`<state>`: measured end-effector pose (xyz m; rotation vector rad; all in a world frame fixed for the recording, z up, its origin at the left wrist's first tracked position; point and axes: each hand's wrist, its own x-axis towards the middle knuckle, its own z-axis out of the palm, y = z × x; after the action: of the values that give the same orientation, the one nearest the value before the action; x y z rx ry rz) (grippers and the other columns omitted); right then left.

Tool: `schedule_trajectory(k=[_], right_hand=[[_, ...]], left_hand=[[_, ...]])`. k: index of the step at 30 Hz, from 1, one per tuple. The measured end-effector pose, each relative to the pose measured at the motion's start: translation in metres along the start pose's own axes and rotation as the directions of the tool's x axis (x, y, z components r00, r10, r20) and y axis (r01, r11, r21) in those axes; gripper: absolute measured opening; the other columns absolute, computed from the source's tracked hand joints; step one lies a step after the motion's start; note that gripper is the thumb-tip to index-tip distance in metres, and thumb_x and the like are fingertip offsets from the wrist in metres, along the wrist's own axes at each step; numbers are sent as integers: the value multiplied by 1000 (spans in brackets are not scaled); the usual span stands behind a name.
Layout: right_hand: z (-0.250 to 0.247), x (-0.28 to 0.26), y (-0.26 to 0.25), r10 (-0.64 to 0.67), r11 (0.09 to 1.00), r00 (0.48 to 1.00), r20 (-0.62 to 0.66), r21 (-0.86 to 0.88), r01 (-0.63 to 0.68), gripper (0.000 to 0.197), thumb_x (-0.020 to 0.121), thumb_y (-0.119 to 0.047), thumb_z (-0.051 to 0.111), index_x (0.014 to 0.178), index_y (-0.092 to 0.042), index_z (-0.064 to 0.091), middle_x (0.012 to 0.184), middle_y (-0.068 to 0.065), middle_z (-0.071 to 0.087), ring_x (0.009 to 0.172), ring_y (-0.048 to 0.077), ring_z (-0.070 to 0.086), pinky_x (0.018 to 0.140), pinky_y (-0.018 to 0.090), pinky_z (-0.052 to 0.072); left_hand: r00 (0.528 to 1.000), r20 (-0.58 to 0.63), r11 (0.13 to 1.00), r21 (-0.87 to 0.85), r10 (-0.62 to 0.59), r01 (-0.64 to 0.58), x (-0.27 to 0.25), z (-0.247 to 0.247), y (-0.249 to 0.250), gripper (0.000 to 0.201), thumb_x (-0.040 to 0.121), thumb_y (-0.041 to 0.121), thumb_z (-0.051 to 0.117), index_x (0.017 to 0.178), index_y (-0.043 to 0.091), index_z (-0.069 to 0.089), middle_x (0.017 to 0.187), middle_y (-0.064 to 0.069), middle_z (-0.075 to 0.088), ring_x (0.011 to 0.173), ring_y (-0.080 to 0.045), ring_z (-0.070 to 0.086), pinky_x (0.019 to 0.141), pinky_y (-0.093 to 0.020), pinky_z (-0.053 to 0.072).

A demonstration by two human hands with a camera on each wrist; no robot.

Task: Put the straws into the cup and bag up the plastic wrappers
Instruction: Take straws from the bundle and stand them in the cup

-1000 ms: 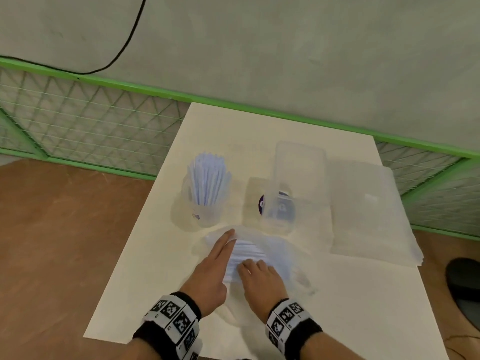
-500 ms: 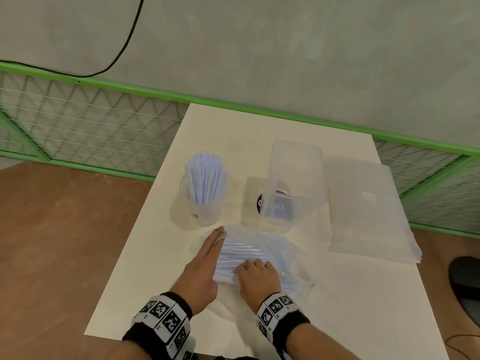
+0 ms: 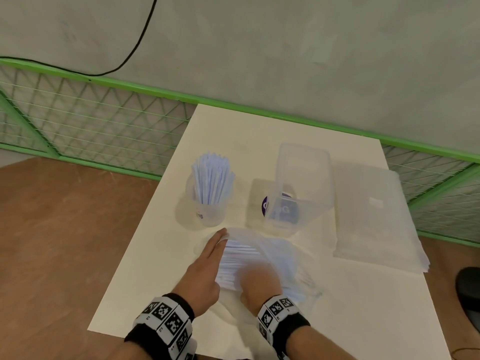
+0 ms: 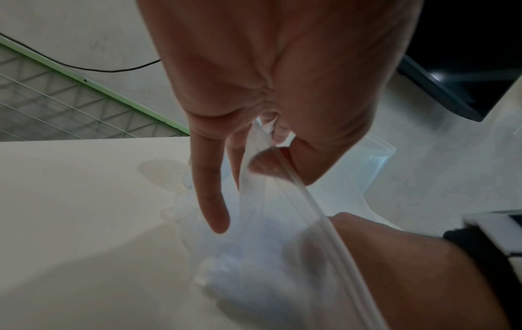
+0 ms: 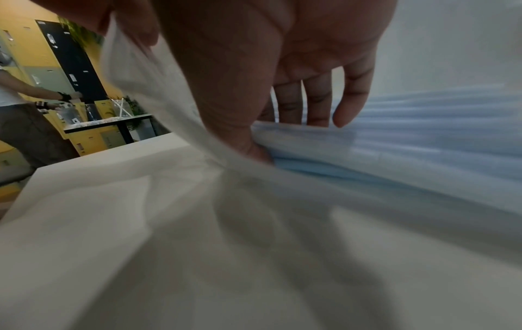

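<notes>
A clear cup point(image 3: 207, 215) full of pale blue straws point(image 3: 211, 178) stands upright on the white table point(image 3: 363, 320). In front of it lies a clear zip bag point(image 3: 278, 252) holding a bundle of white and blue wrappers point(image 3: 233, 261). My left hand point(image 3: 220, 236) pinches the bag's rim point(image 4: 310, 201) between thumb and fingers and holds the mouth up. My right hand point(image 3: 257, 279) is inside the bag, blurred behind the film. In the right wrist view its fingers point(image 5: 319, 105) lie on top of the wrappers point(image 5: 409, 134) and the thumb grips the bundle's end.
A clear lidded box point(image 3: 301, 183) with something purple under it stands beside the cup. A stack of flat plastic bags point(image 3: 374, 219) lies at the right. A green mesh fence point(image 3: 91, 131) runs behind the table. Another person point(image 5: 22, 116) works at a far table.
My right hand has slid further into the bag, and the film now covers it. My left hand has lifted the bag's rim a little higher. The cup and box have not moved.
</notes>
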<state>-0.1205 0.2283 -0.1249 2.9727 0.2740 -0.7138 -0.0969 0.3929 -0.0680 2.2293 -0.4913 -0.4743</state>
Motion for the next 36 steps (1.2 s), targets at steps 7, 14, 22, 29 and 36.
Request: schedule_trajectory(k=[7,14,22,29,36], right_hand=[[-4,-5,5,-26,999,999,25,22,25,38,92,-17,53,130,-11,49,131,12,55,122,32,48,104,41,35],[-3,-8,9,-41,993,999,-9,109,42,38,91,-18,49,128,-14,52,128,8,57,121,30,49,105,40,35],[-16,-24,23,65,834,977,-201,549,57,20,88,-37,54,102,-24,51,88,-5,62,85,18,57,67,26,34],[-53,-47,10,245,297,910,-333,920,257,35,88,-45,60,71,-15,64,74,4,67,74,17,64,71,31,51],[-35,-45,21,309,381,928,-207,921,79,29,74,-48,67,86,-24,58,87,-4,62,82,11,60,73,25,50]], left_hand=[[1000,5,1000,14,-4,4,0,0,-2,100,71,-16,41,150,32,3,152,30,-10,137,11,7,110,-10,18],[1000,-4,1000,18,-15,15,-1,-1,-2,100,70,-17,41,151,29,5,152,30,-9,136,12,8,107,-9,17],[999,-18,999,-4,-47,47,-2,-5,-5,99,72,-17,42,152,29,6,154,28,-7,137,11,9,108,-8,17],[999,-23,999,-4,-41,41,0,-6,-7,101,70,-17,44,153,28,8,156,27,-6,141,8,9,115,-20,26],[999,-21,999,-24,-31,31,-1,-7,-9,100,68,-18,43,152,28,13,156,28,-2,140,2,19,112,-28,36]])
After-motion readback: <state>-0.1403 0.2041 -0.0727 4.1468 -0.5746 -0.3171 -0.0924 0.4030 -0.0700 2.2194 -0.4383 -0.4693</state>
